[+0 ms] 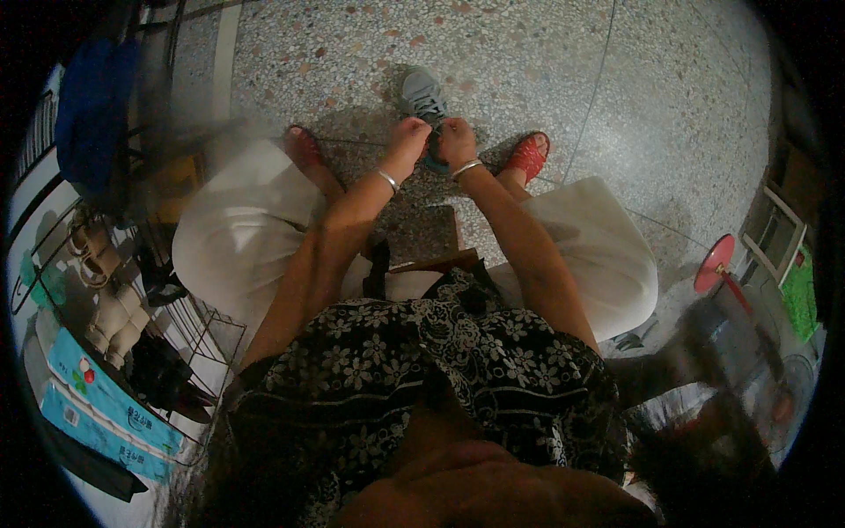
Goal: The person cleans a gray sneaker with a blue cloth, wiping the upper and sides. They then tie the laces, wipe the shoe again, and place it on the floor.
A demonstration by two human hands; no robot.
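Observation:
A grey lace-up shoe [422, 92] stands on the speckled terrazzo floor between my feet, its toe pointing away from me. My left hand [410, 140] is at the left side of the shoe's opening, fingers closed on what looks like a shoelace end. On the opposite side, my right hand [457, 140] pinches the lace too, close to the left hand. Each wrist wears a silver bangle. The heel part of the shoe is partly hidden behind my hands. Red open-toed sandals [528, 157] are on my feet, one at each side.
A wire shoe rack [208, 330] with several shoes and blue printed packages [112, 396] stands at the left. Dark blue cloth [96, 119] hangs at the upper left. A red round object with a handle [715, 263] and a green-topped item [800, 294] are at the right.

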